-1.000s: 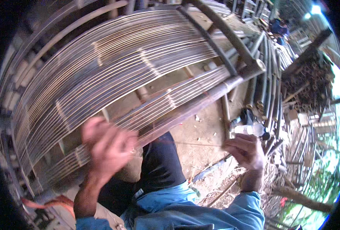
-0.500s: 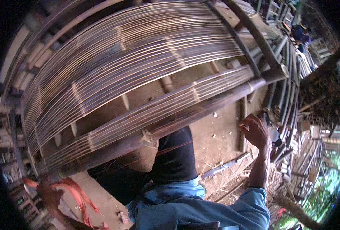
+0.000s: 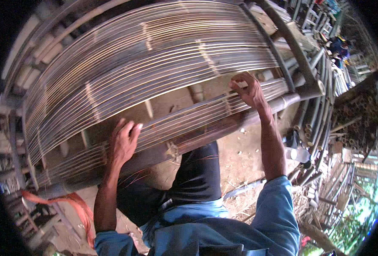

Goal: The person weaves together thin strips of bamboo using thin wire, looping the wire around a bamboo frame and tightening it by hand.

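Note:
A wide panel of long thin bamboo slats (image 3: 154, 55) lies across a frame in front of me, bound by pale cross ties. My left hand (image 3: 124, 143) rests on the near slats with its fingers curled over one slat's upper edge. My right hand (image 3: 248, 89) reaches further along and pinches the same band of slats (image 3: 197, 111) with bent fingers. A thick dark bamboo pole (image 3: 223, 128) runs just below both hands. A gap showing bare ground separates the near slats from the main panel.
Orange cord or cloth (image 3: 76, 205) lies on the ground at the lower left. Bamboo poles (image 3: 321, 98) stand stacked at the right, with a pile of cut pieces (image 3: 359, 115) beyond. Another person in blue (image 3: 338, 45) is far off at the upper right.
My left hand has come up from the orange cord at the lower left onto the near slats. My right hand has moved up from beside the pole end onto the slats.

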Demonstrator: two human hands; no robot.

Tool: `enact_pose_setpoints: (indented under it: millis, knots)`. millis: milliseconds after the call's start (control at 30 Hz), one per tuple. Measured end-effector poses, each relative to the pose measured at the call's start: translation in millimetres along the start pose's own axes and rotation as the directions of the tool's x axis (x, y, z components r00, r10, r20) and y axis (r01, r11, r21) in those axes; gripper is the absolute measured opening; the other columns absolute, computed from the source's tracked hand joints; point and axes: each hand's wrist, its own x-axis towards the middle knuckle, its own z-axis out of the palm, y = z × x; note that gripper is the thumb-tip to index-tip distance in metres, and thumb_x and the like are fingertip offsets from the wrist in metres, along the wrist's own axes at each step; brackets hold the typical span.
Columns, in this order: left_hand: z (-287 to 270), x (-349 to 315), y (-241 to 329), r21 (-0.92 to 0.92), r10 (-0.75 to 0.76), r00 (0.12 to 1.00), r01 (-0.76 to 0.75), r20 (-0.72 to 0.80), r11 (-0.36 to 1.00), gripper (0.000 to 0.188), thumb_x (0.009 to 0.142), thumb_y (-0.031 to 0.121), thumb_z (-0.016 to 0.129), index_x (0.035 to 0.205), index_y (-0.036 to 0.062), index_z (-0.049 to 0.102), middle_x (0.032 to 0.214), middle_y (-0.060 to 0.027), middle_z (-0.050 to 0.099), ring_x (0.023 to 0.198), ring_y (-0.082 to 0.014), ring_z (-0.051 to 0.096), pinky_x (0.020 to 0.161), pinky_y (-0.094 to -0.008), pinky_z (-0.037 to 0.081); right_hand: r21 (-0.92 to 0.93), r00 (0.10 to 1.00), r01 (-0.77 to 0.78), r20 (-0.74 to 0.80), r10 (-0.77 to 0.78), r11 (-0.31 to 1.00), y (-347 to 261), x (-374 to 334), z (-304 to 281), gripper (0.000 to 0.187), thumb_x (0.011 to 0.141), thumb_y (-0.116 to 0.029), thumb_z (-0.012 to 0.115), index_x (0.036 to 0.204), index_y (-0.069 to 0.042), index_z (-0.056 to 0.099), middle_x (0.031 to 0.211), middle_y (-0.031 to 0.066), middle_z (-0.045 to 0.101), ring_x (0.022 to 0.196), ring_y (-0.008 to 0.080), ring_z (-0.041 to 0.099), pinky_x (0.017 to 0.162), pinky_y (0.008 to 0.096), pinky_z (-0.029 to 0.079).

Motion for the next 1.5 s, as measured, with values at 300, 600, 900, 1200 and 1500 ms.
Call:
enact_pose_setpoints:
  millis: [300, 600, 900, 1200, 1500]
  knots:
    - [-23.1, 2.5, -4.5, -0.015, -0.054, 0.978, 0.059, 0.203, 0.998, 0.050, 0.106, 0.041, 0.047, 0.106, -0.0062, 0.063, 0.095, -0.0196, 0.057, 0.090, -0.0351, 0.057, 0.079, -0.0452, 0.044, -0.191, 0.937, -0.272, -0.276, 0.214, 0.943, 115.9, -20.1, -50.1, 0.040, 0.096, -0.046, 0.061, 0.110, -0.010, 0.072, 0.113, 0.0130, 0.069, 0.114, 0.0310, 0.060, 0.102, 0.0448, 0.039]
    - [-20.3, 11.2, -15.7, -0.061, -0.150, 0.966, 0.166, 0.212, 0.984, 0.044, 0.105, 0.037, 0.050, 0.090, -0.0039, 0.058, 0.084, -0.0158, 0.046, 0.077, -0.0296, 0.049, 0.072, -0.0449, 0.041, -0.286, 0.939, -0.339, -0.156, 0.306, 0.896, 110.0, -33.6, -43.1, 0.044, 0.096, -0.049, 0.058, 0.099, -0.006, 0.071, 0.106, 0.0151, 0.068, 0.110, 0.0356, 0.058, 0.099, 0.0472, 0.040]
    - [25.3, 64.3, 119.6, -0.045, 0.329, 0.929, -0.341, -0.172, 0.939, 0.014, 0.093, 0.015, 0.063, 0.101, 0.0029, 0.066, 0.092, -0.0115, 0.057, 0.088, -0.0289, 0.058, 0.076, -0.0428, 0.046, -0.129, 0.883, -0.232, -0.444, 0.153, 0.964, 27.7, -85.4, -18.0, 0.040, 0.087, -0.034, 0.074, 0.107, 0.000, 0.067, 0.110, 0.0196, 0.064, 0.111, 0.0360, 0.058, 0.097, 0.0421, 0.047]
    - [187.9, 209.5, 257.9, -0.279, 0.299, 0.892, -0.208, 0.339, 0.938, 0.045, 0.100, 0.034, 0.047, 0.116, -0.0039, 0.066, 0.097, -0.0187, 0.070, 0.085, -0.0326, 0.066, 0.079, -0.0413, 0.052, -0.042, 0.893, -0.263, -0.388, 0.226, 0.964, 13.5, -106.1, -22.7, 0.027, 0.085, -0.017, 0.073, 0.071, 0.003, 0.062, 0.091, 0.0177, 0.058, 0.089, 0.0347, 0.055, 0.083, 0.0442, 0.047]
    - [224.1, 222.1, 263.7, -0.523, 0.171, 0.689, 0.342, 0.705, 0.780, 0.048, 0.101, 0.040, 0.045, 0.121, 0.0025, 0.069, 0.113, -0.0096, 0.070, 0.106, -0.0199, 0.062, 0.094, -0.0384, 0.048, 0.827, 0.766, -0.255, -0.144, 0.627, 0.501, 39.5, -78.2, -38.5, 0.037, 0.095, -0.032, 0.069, 0.112, 0.000, 0.066, 0.110, 0.0104, 0.068, 0.111, 0.0175, 0.059, 0.098, 0.0300, 0.042]
